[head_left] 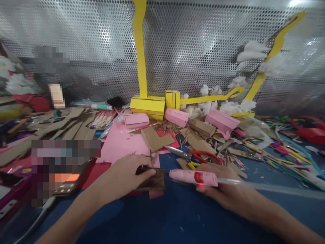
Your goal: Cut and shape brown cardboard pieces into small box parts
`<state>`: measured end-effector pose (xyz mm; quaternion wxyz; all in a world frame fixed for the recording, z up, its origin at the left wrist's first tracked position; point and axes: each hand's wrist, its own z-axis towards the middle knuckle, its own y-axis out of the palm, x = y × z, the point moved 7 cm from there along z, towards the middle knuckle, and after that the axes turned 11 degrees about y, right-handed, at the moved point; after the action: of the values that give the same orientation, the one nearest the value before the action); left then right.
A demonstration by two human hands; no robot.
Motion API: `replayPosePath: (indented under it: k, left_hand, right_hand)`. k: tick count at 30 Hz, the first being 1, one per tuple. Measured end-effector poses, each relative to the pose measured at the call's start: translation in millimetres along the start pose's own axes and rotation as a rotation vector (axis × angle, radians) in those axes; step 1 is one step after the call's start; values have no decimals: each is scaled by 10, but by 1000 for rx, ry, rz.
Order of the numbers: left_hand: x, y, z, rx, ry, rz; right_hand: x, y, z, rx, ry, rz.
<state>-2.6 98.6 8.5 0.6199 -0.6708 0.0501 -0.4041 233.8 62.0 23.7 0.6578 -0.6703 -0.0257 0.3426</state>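
My left hand [129, 174] is closed on a small open cardboard box [156, 179], its thumb over the near side and its fingers behind. In my right hand [223, 189] is a pink hot glue gun [188, 177], its dark nozzle pointing left, just short of the box's right side. A translucent glue stick [231, 181] runs out of its back end. A red indicator light glows on the gun's underside. Scissors [188, 155] with red handles lie open just behind the gun, partly hidden by my right hand.
Pink paper [124, 142] and cardboard scraps [157, 139] lie beyond my hands. Yellow boxes [147, 105] and pink boxes [176, 117] stand along the perforated metal wall [188, 44]. At left are a phone [68, 184] with a white cable and cardboard strips [68, 125].
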Motion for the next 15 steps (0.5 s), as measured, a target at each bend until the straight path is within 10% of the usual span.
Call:
replayPosePath:
  k: [15]
  left_hand:
    - [-14, 11, -28, 6, -20, 17]
  right_hand:
    - [-120, 67, -11, 103, -221, -168]
